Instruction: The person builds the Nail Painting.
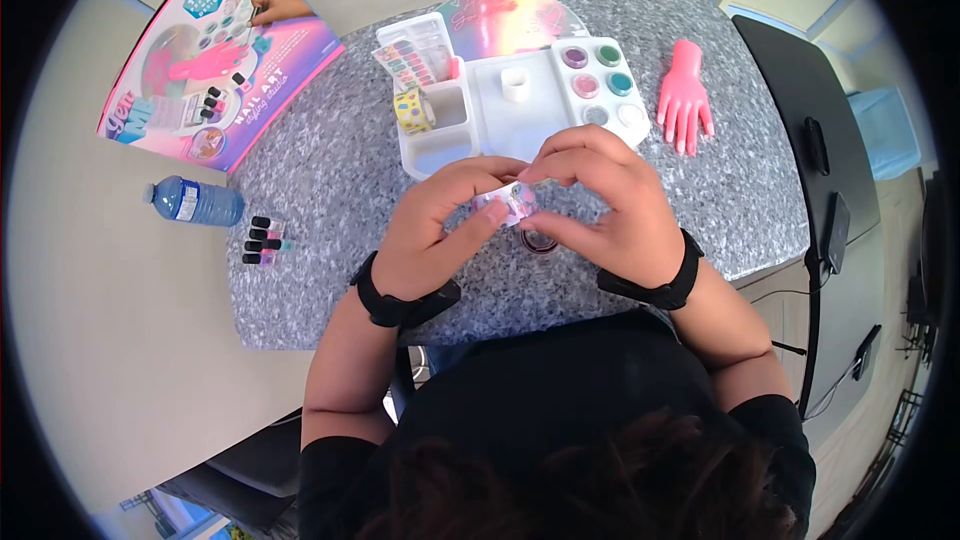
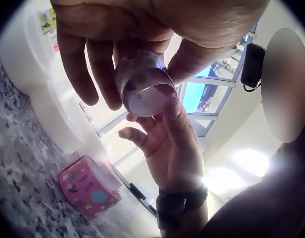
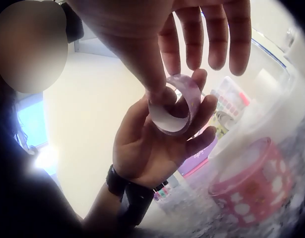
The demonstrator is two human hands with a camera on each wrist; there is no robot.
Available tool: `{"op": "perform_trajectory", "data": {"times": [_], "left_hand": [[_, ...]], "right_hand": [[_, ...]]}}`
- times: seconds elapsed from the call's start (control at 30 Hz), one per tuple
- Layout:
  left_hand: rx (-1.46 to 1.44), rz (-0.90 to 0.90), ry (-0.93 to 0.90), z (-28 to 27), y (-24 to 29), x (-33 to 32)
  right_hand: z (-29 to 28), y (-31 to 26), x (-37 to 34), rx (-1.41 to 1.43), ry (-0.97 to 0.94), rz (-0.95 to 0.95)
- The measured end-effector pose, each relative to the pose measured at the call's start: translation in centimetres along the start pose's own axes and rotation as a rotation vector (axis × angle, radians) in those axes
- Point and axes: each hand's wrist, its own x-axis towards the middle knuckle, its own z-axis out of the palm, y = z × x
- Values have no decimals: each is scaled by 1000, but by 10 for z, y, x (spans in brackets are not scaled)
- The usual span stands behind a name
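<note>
Between both hands is a roll of pastel patterned tape (image 1: 508, 203), a wide pinkish-white ring with a pale inside. My left hand (image 1: 430, 225) grips it from the left, thumb on the near side and fingers behind. From the right, my right hand (image 1: 610, 205) pinches its edge with thumb and index finger; the other fingers of that hand extend away in the right wrist view. In the left wrist view the roll (image 2: 145, 87) shows its hollow middle. A pink patterned tape roll (image 3: 254, 183) stands on the table beneath the hands.
A white tray (image 1: 485, 130) holds a yellow tape roll (image 1: 411, 110), a small white cup (image 1: 515, 85) and several glitter pots (image 1: 586, 86). Right of it lies a pink model hand (image 1: 685, 95). Leftward are nail polish bottles (image 1: 265, 243), a water bottle (image 1: 195, 201) and a box (image 1: 215, 60).
</note>
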Motion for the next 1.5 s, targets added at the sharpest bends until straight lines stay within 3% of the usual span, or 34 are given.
{"op": "perform_trajectory", "data": {"times": [0.7,0.87,0.97,1.3,1.5], "left_hand": [[33,5,-13,-3,1,2],[233,53,-21,-5,7,3],[294,-53,-100,-9,13,3],[554,5,-116,-15,5,-4],[747,44,-76,-14,3,-10]], "right_hand": [[-1,-4,2,47,-28,-46],[-12,1,-4,-39,-201,62],[-15,2,-10,-92,-194,21],[-19,2,-37,-292,-215,5],[-18,1,-43,-278,-333,-27]]}}
